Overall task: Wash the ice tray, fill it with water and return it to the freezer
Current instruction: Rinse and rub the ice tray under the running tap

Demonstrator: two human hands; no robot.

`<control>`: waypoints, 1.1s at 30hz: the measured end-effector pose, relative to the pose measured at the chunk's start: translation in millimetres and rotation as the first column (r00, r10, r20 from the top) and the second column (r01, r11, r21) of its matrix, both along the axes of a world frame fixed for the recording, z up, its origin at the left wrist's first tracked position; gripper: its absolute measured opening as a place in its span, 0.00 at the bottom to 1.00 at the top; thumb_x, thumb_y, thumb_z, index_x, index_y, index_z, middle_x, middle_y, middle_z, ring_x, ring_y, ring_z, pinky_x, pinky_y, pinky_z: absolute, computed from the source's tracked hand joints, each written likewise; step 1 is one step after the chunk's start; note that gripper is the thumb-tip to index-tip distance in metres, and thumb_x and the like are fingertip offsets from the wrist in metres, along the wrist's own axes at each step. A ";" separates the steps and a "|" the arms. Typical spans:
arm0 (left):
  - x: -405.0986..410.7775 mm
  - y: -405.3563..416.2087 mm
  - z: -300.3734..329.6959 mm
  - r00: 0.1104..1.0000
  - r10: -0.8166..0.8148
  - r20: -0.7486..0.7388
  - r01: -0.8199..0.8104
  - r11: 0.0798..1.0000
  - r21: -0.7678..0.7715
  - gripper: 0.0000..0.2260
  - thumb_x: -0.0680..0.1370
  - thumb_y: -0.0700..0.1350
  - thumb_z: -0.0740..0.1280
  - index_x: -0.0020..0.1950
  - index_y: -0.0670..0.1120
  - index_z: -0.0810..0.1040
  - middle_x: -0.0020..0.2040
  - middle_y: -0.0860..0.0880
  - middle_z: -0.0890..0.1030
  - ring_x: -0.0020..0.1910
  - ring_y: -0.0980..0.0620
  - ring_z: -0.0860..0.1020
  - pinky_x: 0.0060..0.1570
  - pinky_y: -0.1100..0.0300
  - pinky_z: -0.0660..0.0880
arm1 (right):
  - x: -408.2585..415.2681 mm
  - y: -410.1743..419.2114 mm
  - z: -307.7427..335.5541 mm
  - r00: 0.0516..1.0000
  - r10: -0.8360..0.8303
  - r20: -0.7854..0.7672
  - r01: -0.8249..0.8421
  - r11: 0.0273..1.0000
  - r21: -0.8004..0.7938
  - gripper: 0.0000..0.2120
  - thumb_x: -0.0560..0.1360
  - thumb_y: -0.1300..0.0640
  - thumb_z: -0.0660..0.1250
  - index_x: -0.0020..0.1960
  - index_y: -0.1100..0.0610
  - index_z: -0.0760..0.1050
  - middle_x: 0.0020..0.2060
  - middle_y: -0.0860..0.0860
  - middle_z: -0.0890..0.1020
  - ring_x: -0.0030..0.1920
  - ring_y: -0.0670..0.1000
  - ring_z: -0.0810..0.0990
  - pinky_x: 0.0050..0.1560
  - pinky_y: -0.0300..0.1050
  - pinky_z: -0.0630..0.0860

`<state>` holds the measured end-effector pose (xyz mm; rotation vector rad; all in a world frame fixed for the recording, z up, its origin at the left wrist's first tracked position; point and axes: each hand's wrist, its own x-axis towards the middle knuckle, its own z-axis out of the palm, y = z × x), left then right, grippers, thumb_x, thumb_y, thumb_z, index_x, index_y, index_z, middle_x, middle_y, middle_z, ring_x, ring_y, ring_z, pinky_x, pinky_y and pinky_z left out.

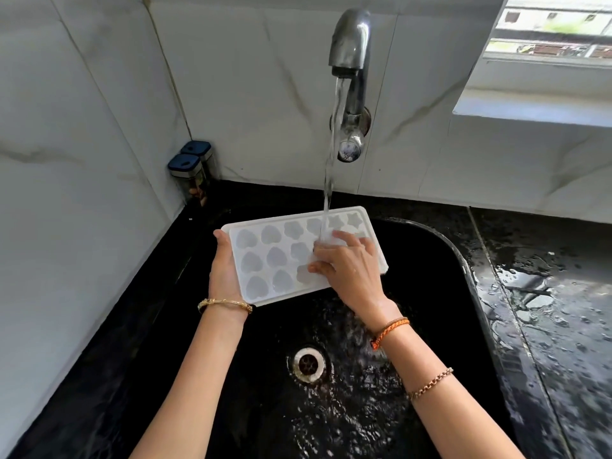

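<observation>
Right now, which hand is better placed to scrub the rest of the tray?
Right. The right hand already lies on the tray under the stream, fingers over the cells. The left hand grips the tray's left edge, holding it over the sink.

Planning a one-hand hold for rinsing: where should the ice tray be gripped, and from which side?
Grip the flat rim on the ice tray's short left end, coming from the left, as the left hand does now: thumb on the rim, fingers probably underneath. The rim is the only flat edge; the moulded cavities give no purchase. That end also lies clear of the water and of the right hand rubbing the cavities.
</observation>
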<state>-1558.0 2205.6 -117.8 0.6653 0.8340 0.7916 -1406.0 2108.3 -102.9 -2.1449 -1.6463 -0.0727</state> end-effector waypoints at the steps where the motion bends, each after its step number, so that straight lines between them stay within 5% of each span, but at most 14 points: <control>1: 0.1 -0.2 0.3 1.000 0.004 -0.010 -0.004 1.000 -0.002 0.27 0.76 0.67 0.50 0.62 0.52 0.75 0.60 0.45 0.79 0.58 0.42 0.77 0.58 0.45 0.73 | -0.5 -0.8 1.6 0.999 -0.026 -0.034 0.028 0.997 0.078 0.12 0.69 0.47 0.69 0.49 0.51 0.82 0.49 0.50 0.84 0.65 0.52 0.71 0.61 0.45 0.52; 4: 1.3 -1.4 -0.8 1.000 0.005 -0.028 -0.006 1.000 -0.006 0.28 0.76 0.67 0.51 0.66 0.51 0.72 0.63 0.44 0.77 0.61 0.41 0.76 0.65 0.42 0.68 | -0.2 -1.3 3.3 0.995 -0.092 -0.036 0.097 0.977 0.188 0.11 0.66 0.47 0.72 0.42 0.53 0.84 0.41 0.50 0.85 0.61 0.53 0.75 0.58 0.43 0.53; 8: 2.7 -1.5 1.6 1.000 -0.001 -0.025 0.001 1.000 0.003 0.27 0.76 0.66 0.52 0.64 0.50 0.74 0.63 0.43 0.77 0.61 0.41 0.76 0.64 0.42 0.69 | -2.9 -1.5 -7.9 1.000 -0.004 0.009 0.004 1.000 0.021 0.14 0.74 0.48 0.64 0.55 0.55 0.78 0.57 0.48 0.81 0.72 0.54 0.62 0.64 0.48 0.49; 12: -1.5 -5.3 0.9 0.997 0.035 -0.072 -0.032 0.999 0.032 0.26 0.76 0.66 0.53 0.60 0.50 0.77 0.58 0.43 0.81 0.56 0.42 0.79 0.58 0.42 0.74 | -8.2 -13.2 -3.2 0.987 -0.053 -0.153 0.094 0.957 0.273 0.12 0.61 0.52 0.77 0.38 0.60 0.82 0.37 0.54 0.85 0.52 0.57 0.81 0.55 0.45 0.66; 15: -5.6 -3.0 -0.5 0.998 -0.012 -0.054 0.016 0.997 0.075 0.25 0.76 0.66 0.51 0.51 0.53 0.80 0.47 0.48 0.86 0.46 0.46 0.84 0.40 0.52 0.80 | -5.3 -15.7 1.5 0.967 -0.083 -0.240 0.157 0.938 0.307 0.15 0.61 0.53 0.78 0.42 0.61 0.81 0.39 0.55 0.85 0.52 0.59 0.80 0.55 0.53 0.73; 18: -11.6 4.5 0.7 0.998 -0.044 -0.043 0.049 0.993 0.111 0.25 0.75 0.67 0.51 0.52 0.52 0.80 0.46 0.49 0.86 0.47 0.46 0.83 0.43 0.50 0.79 | 3.5 -21.6 2.9 0.975 -0.068 -0.211 0.136 0.937 0.323 0.10 0.66 0.55 0.75 0.41 0.62 0.81 0.39 0.55 0.84 0.50 0.61 0.80 0.51 0.57 0.76; 25: -22.1 8.6 1.3 1.000 -0.015 -0.013 0.016 0.995 0.096 0.24 0.77 0.65 0.49 0.52 0.52 0.78 0.41 0.50 0.86 0.42 0.48 0.84 0.37 0.53 0.79 | 1.9 -15.6 -0.4 0.992 -0.042 0.118 0.028 0.993 0.113 0.11 0.73 0.53 0.67 0.51 0.59 0.79 0.45 0.54 0.85 0.65 0.57 0.72 0.63 0.53 0.64; 31: -33.9 9.5 -1.0 0.999 0.032 0.004 -0.032 0.990 0.136 0.24 0.78 0.65 0.48 0.52 0.52 0.77 0.41 0.52 0.86 0.39 0.52 0.85 0.33 0.56 0.80 | -3.0 3.0 -5.1 0.991 0.032 0.129 -0.025 0.998 -0.052 0.22 0.77 0.45 0.57 0.66 0.56 0.68 0.62 0.51 0.77 0.74 0.52 0.54 0.67 0.46 0.46; 33: -36.0 9.8 1.3 0.999 0.027 0.030 -0.031 0.990 0.138 0.23 0.78 0.64 0.48 0.52 0.52 0.77 0.40 0.52 0.86 0.38 0.52 0.85 0.31 0.56 0.81 | -6.6 6.5 -5.6 0.990 0.025 0.137 -0.016 0.998 -0.064 0.25 0.75 0.40 0.57 0.64 0.57 0.70 0.60 0.53 0.79 0.74 0.51 0.55 0.66 0.47 0.46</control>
